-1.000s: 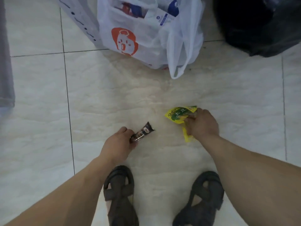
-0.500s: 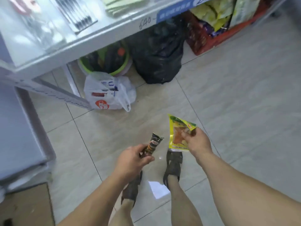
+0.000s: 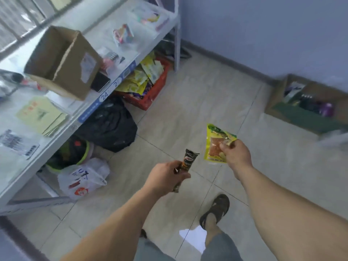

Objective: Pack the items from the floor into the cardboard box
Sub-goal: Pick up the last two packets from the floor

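Cardboard box (image 3: 62, 61) stands open on the white bench (image 3: 47, 132) at the upper left, its mouth tipped toward the camera, well apart from both hands. Nearer, the left hand (image 3: 165, 177) has its grip closed around a slim dark snack packet (image 3: 188, 162), which sticks up past the fingers. Just beside it, the right hand (image 3: 235, 155) pinches a yellow snack pouch (image 3: 216, 146) by its upper right corner, so the pouch hangs in the air over the tiled floor (image 3: 188, 113).

Under the bench sit a black bag (image 3: 111, 127), a white plastic bag (image 3: 84, 179) with an orange logo, and a red crate (image 3: 156, 91) full of yellow packets. A second, blurred box (image 3: 310, 106) lies by the blue wall (image 3: 263, 31) at the right. One sandalled foot (image 3: 216, 210) shows below.
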